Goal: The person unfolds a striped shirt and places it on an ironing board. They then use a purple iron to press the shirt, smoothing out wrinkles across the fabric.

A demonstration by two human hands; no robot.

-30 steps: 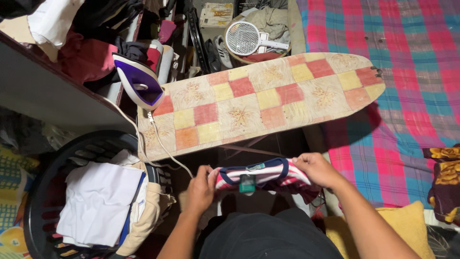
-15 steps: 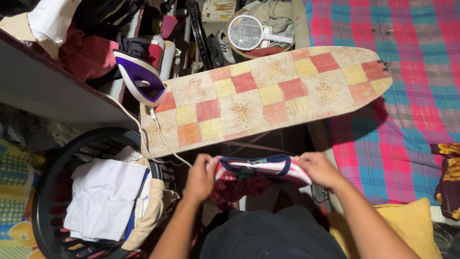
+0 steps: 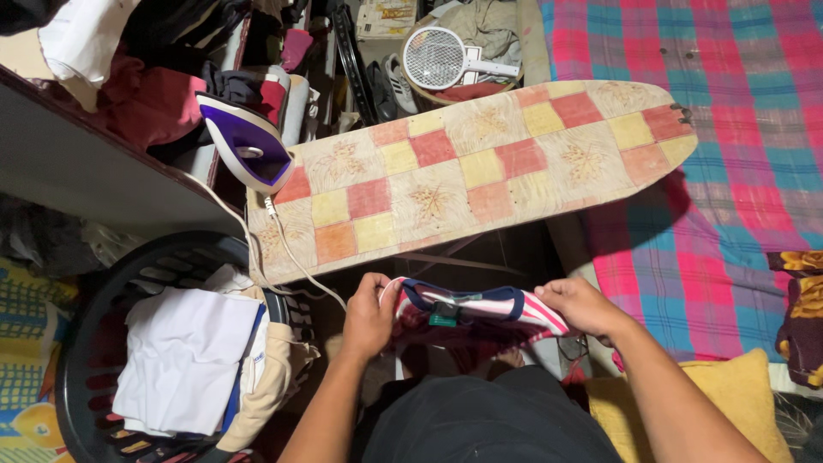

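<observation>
A checked ironing board spans the middle, with a plaid-covered bed to the right. A dark shelf heaped with clothes stands far left, above a black laundry basket. Light is dim.

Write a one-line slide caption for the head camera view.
Both hands, left and right, hold a striped garment by its navy collar below a checked ironing board and purple iron.

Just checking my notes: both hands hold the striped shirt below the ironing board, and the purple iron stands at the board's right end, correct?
Not quite. The head view shows the iron at the board's left end. Both hands, left and right, do hold the striped shirt below it.
</observation>
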